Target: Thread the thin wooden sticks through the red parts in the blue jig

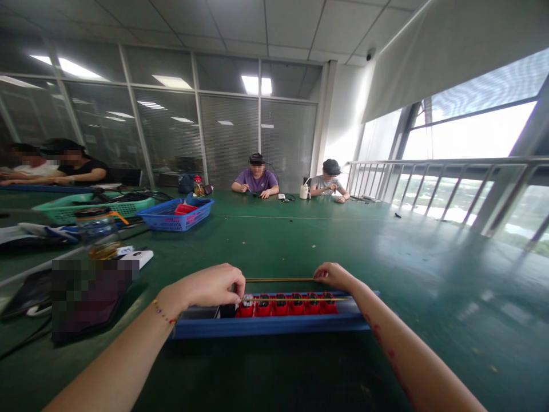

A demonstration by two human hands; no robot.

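Observation:
A long blue tray (270, 328) lies before me on the green table, with a row of several red cups (281, 305) holding dark contents. A thin tan stick (300, 299) runs across the cups. Behind the tray another thin yellowish stick (278, 280) spans between my hands. My left hand (223, 283) is over the tray's left part, fingers pinched on the end of the stick above the cups. My right hand (332, 274) is behind the tray's right part, fingers closed at the right end of the rear stick.
On the left are a blue basket (175, 216) with a red item, a green basket (98, 209), a glass jar (98, 234) and a dark pouch (92, 297). Two people sit across the table; others sit far left.

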